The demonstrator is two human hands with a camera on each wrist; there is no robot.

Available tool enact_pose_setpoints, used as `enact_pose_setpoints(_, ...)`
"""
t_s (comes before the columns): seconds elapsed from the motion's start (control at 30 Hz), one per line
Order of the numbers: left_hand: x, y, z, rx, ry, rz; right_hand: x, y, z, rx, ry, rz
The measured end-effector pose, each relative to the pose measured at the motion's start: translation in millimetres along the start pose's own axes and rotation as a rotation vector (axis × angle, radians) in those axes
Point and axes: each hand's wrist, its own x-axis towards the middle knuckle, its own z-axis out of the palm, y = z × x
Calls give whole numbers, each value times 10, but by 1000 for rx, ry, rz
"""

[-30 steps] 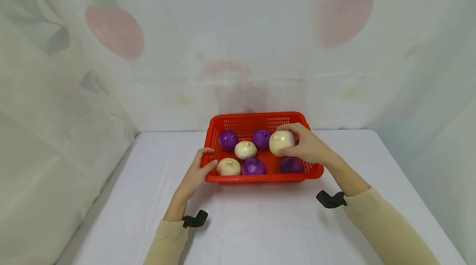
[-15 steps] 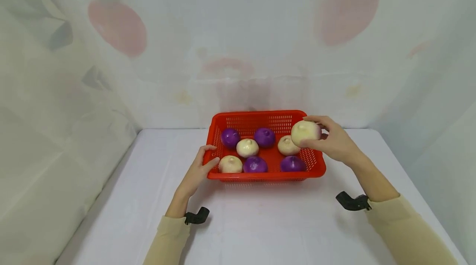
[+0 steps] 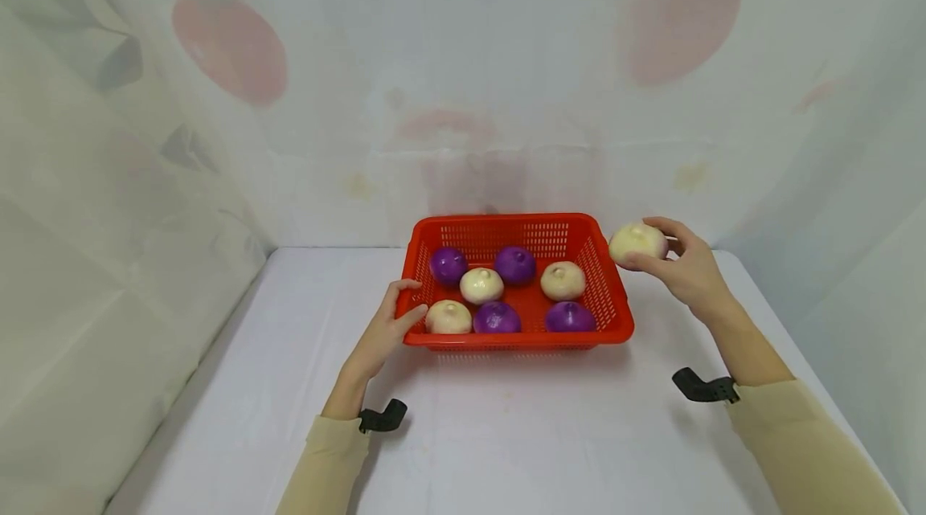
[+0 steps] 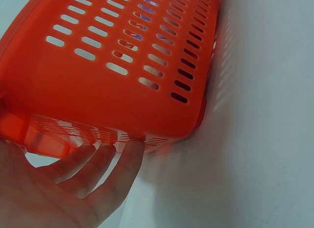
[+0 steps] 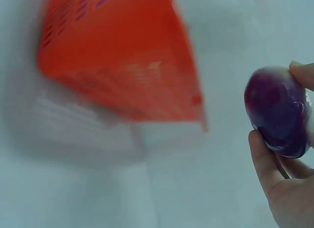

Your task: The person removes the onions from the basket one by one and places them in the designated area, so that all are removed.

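Note:
My right hand holds a turnip in the air just past the basket's right rim. Its pale side with the nub shows from above; in the right wrist view the same turnip is purple underneath, pinched between thumb and fingers. At the left end of the red plastic basket, my left hand grips the rim. The left wrist view has the left fingers against the outer wall below that rim. Inside the basket sit several turnips, some with a purple side up, three with a pale side up.
The basket stands near the back of a table with a white cloth. Behind it hangs a pale curtain with faded fruit prints, and similar sheets close off both sides. A black wrist mount sits on each forearm.
The right hand has carried its turnip up and rightward out of the basket, uncovering a pale turnip at the right end. The left hand keeps its place on the rim.

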Motion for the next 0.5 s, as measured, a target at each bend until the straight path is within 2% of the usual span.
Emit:
enact_pose_setpoints(0.27,5,-16,-19,-5,0,10,111,315,51,-27,83,31)
enact_pose_setpoints(0.5,-3,-11,-9,-4,-1,-1,193,618,112,7,64,82)
